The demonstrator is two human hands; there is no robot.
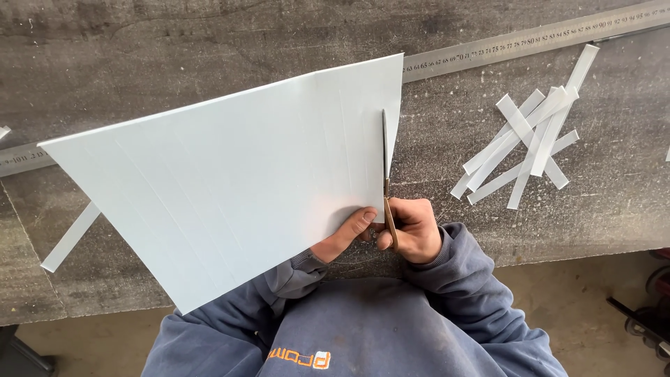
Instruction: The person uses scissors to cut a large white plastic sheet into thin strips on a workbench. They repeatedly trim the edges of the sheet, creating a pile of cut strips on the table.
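left hand (345, 234) grips white sheet (230, 185) at near edge | right hand (412, 227) grips scissors (386, 174), blades in sheet

The white sheet (223, 188) hides most of the left hand (342, 234), leaving only the thumb showing, and covers the middle of the metal ruler (530, 40). The scissors (386, 174) handles are buried in the right hand (412, 230). A dark wheeled object (645, 314) is cut off at the right edge.

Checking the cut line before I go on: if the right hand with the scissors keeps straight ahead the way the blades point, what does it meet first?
More of the white sheet itself, up to its far edge. Beyond that, probably the metal ruler on the workbench, though depth is unclear. The right hand grips the scissors.
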